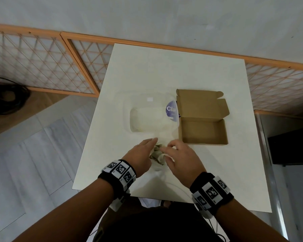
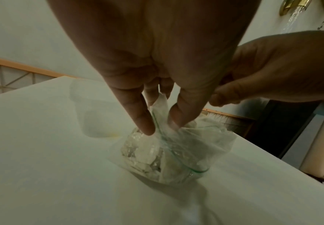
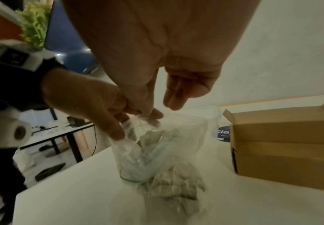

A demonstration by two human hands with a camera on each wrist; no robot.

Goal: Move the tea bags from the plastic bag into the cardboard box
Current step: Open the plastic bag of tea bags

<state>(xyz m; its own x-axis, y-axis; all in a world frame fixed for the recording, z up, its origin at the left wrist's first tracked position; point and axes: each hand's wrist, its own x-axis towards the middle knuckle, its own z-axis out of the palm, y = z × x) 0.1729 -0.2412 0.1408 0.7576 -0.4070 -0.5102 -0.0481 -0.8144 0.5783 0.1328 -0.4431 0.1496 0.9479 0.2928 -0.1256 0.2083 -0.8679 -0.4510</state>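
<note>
A clear zip plastic bag (image 1: 157, 157) of pale tea bags (image 2: 147, 162) stands on the white table (image 1: 164, 67) near its front edge. My left hand (image 2: 161, 126) pinches the bag's crumpled top between thumb and fingers. My right hand (image 3: 163, 109) hovers at the bag's mouth from the right. Its thumb touches the rim and its fingers are straight and off the plastic. The open brown cardboard box (image 1: 203, 131) lies just beyond and right of my hands, lid flap folded back, nothing visible inside.
A clear plastic tub (image 1: 147, 119) with a purple-labelled lid sits left of the box, touching it. An orange-framed lattice screen (image 1: 42, 63) stands behind the table. The box's near wall (image 3: 284, 152) is close to the bag's right side.
</note>
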